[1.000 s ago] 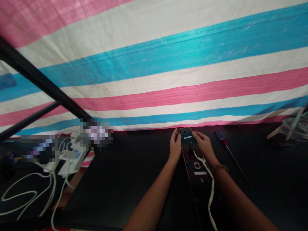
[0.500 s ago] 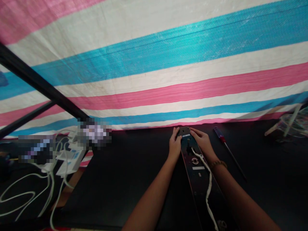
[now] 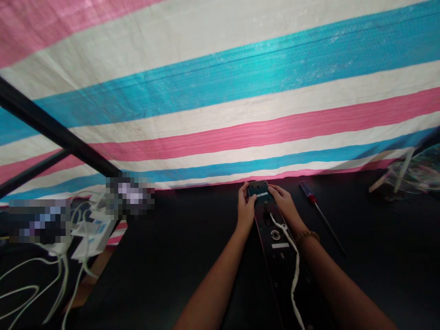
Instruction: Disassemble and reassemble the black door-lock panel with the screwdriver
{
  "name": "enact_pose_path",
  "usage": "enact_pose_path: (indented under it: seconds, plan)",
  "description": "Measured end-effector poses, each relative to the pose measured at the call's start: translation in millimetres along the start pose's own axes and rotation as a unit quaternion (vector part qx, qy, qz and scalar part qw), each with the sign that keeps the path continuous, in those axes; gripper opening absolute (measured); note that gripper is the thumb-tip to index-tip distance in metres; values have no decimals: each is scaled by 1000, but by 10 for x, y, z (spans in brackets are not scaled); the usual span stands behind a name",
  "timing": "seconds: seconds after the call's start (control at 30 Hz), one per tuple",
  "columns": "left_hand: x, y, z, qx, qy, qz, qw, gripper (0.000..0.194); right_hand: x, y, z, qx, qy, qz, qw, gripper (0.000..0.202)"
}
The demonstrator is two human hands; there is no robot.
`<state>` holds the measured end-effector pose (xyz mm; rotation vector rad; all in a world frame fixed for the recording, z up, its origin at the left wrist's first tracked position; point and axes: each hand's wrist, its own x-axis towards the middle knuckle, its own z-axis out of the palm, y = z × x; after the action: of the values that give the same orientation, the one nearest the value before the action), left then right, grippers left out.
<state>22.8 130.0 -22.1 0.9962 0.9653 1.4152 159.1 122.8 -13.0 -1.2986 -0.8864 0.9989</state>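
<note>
A long dark door lock panel [image 3: 271, 263] lies lengthwise before me, its near end lost in shadow at the bottom edge. My left hand [image 3: 245, 208] grips the left side of its far end, thumb on the face and fingers around the edge. On the opposite side, my right hand [image 3: 284, 201] closes on the right edge near the same end. A white sleeved cable [image 3: 296, 270] comes out of an opening in the panel and runs down its face toward me. Below that opening are a round metal fitting [image 3: 275, 235] and a white label [image 3: 280, 246].
A screwdriver [image 3: 312, 198] with a blue and red handle lies right of my right hand on the black table [image 3: 165, 261]. At far right is a clear plastic item [image 3: 412, 170]. White cables [image 3: 63, 270] and a white box [image 3: 96, 233] sit left. A striped sheet [image 3: 220, 133] hangs behind.
The view has shifted slightly, moving everything a little left. Both hands keep their hold on the panel's far end, where my fingers have moved slightly and more of the end face shows.
</note>
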Motion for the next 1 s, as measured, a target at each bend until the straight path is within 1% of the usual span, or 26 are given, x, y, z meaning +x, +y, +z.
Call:
enact_pose_path:
  seconds: [0.1, 0.27, 0.33, 0.43, 0.5, 0.6, 0.67, 0.87, 0.93, 1.0]
  plan:
    - [-36, 34, 12, -17, -13, 9, 1000, 49, -34, -43, 5, 19, -15, 3, 1000, 51]
    - [-93, 107, 25, -51, -31, -48, 997, 64, -103, -117, 15, 49, -46, 28, 997, 52]
    - [-111, 131, 28, -53, -38, -54, 996, 66, -124, -146, 12, 53, -54, 25, 997, 51]
    - [-133, 158, 33, -49, -56, -37, 997, 68, -152, -187, 1, 53, -70, 7, 996, 49]
    - [-147, 171, 38, -44, -67, -15, 997, 68, -162, -198, -9, 56, -80, -4, 995, 47]
    - [-170, 186, 46, -44, -77, 26, 996, 68, -154, -174, -26, 67, -96, -24, 993, 44]
    - [-190, 201, 49, -43, -86, 42, 994, 70, -137, -136, -36, 73, -102, -32, 992, 44]
    - [-260, 303, 42, -23, -109, 53, 992, 76, -117, -60, -48, 93, -131, -21, 987, 45]
    - [-268, 319, 40, -25, -112, 58, 992, 77, -129, -64, -43, 88, -131, -21, 987, 48]
    - [-259, 303, 38, -32, -115, 61, 991, 75, -147, -78, -38, 81, -118, -19, 990, 50]
